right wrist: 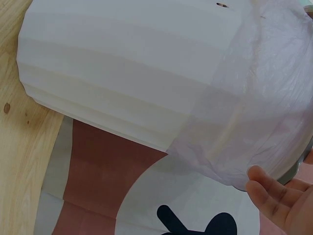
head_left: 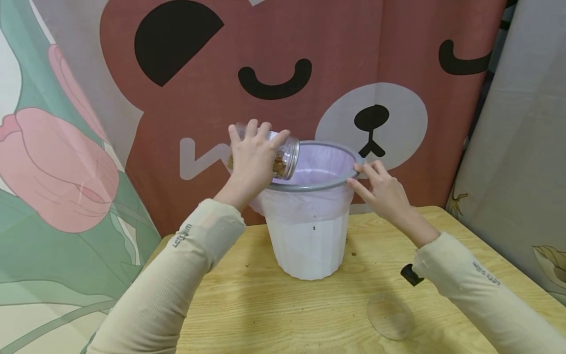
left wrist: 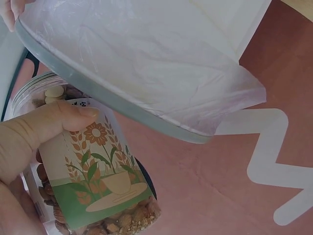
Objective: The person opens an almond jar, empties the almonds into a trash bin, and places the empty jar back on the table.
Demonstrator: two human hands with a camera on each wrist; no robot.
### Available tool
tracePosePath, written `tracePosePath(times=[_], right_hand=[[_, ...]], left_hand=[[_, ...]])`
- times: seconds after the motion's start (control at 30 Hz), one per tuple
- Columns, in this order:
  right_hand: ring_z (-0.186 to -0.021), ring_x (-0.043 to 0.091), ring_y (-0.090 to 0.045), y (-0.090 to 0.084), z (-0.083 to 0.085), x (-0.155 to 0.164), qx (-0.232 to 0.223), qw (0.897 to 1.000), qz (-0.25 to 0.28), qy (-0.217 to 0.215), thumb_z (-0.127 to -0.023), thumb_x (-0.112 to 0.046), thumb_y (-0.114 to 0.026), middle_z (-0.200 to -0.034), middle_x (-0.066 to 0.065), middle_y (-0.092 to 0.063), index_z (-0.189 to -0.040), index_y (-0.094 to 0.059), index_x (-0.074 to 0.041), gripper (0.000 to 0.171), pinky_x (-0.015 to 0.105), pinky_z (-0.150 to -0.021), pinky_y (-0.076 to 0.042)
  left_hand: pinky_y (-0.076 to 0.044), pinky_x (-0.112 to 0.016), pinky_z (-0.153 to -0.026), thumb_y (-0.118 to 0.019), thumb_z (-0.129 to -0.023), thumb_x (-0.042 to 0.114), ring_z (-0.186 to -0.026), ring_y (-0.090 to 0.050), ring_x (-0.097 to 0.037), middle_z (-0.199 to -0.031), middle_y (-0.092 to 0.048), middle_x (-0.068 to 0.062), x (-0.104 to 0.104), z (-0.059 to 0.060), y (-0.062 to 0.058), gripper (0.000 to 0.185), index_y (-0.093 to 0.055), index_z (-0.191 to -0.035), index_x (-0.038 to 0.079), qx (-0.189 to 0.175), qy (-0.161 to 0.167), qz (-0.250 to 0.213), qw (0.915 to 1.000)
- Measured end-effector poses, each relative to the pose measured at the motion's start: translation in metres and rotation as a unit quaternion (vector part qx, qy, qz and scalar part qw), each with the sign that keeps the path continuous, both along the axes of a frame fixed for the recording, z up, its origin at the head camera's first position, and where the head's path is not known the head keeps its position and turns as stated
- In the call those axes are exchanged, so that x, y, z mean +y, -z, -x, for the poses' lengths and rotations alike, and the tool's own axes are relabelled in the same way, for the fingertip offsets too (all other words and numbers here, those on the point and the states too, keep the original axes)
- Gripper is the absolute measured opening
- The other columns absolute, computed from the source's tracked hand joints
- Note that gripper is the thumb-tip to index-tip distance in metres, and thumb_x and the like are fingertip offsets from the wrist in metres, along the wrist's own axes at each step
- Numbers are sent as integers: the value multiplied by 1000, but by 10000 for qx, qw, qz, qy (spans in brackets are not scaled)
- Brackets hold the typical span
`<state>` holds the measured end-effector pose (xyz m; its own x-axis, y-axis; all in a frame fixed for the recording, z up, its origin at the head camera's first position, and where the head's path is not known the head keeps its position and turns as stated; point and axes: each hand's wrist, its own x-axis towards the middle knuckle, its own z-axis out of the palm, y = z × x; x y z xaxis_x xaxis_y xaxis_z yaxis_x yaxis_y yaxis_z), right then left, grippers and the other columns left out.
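Two hands are busy at the white bin (head_left: 309, 248) on the wooden table (head_left: 274, 319)! Between 9 and 10 o'clock on the bin's opening, the left hand (head_left: 253, 155) grips a clear jar (head_left: 290, 156), fingers spread over it, thumb laid across the printed label (left wrist: 100, 169) with its flower and cup. And that jar is tipped onto its side, mouth pointing to roughly 3 o'clock over the opening; whether it touches the edge, I cannot tell. Brown nuts (left wrist: 110, 227) sit inside, plain to see from the left wrist. Across just past 3 o'clock, the right hand (head_left: 384, 194) pinches the grey rim (head_left: 309, 188) between thumb and fingers! A pale purple liner (head_left: 309, 207) folds over that rim and hangs down outside. At 5 o'clock from the bin, a clear round disc (head_left: 390, 317) lies on the table. And at 12 o'clock, the backdrop (head_left: 345, 39), all red-brown bear and pale muzzle!
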<state>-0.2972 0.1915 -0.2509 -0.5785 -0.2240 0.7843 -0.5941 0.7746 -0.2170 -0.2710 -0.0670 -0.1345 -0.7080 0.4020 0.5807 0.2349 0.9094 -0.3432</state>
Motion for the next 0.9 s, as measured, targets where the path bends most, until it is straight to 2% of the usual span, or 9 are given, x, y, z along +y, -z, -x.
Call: tracePosePath(times=[0.1, 0.33, 0.77, 0.9], right_hand=[[-53, 15, -38, 0, 0, 0, 0, 10000, -5, -17, -90, -38, -50, -93, 11, -44, -117, -53, -3, 44, 29, -40, -33], [-54, 14, -38, 0, 0, 0, 11, 10000, 8, -21, -90, -38, -50, -94, 11, -45, -118, -54, -3, 45, 29, -40, -33], [-52, 15, -38, 0, 0, 0, 31, 10000, 15, -19, -90, -39, -50, -94, 12, -45, -118, -54, -3, 46, 29, -40, -33], [-52, 15, -38, 0, 0, 0, 11, 10000, -3, -4, -90, -39, -49, -95, 12, -45, -118, -53, -3, 46, 29, -40, -33]], left_hand=[[-15, -57, -91, -64, -74, 12, -115, -28, -28, -119, -43, -7, 0, 0, 0, 65, -40, -131, 32, -52, -8, 9, 10000], [-15, -58, -92, -58, -74, 6, -115, -28, -29, -119, -43, -8, 0, -1, 0, 66, -40, -131, 32, -115, -55, 22, 9999], [-16, -58, -91, -71, -71, 23, -115, -28, -29, -118, -43, -8, -1, -2, -7, 67, -40, -130, 31, 6, -15, 116, 9999], [-16, -58, -91, -69, -71, 16, -115, -28, -29, -119, -43, -8, -1, -2, -11, 68, -39, -131, 31, 30, -64, 122, 9999]])
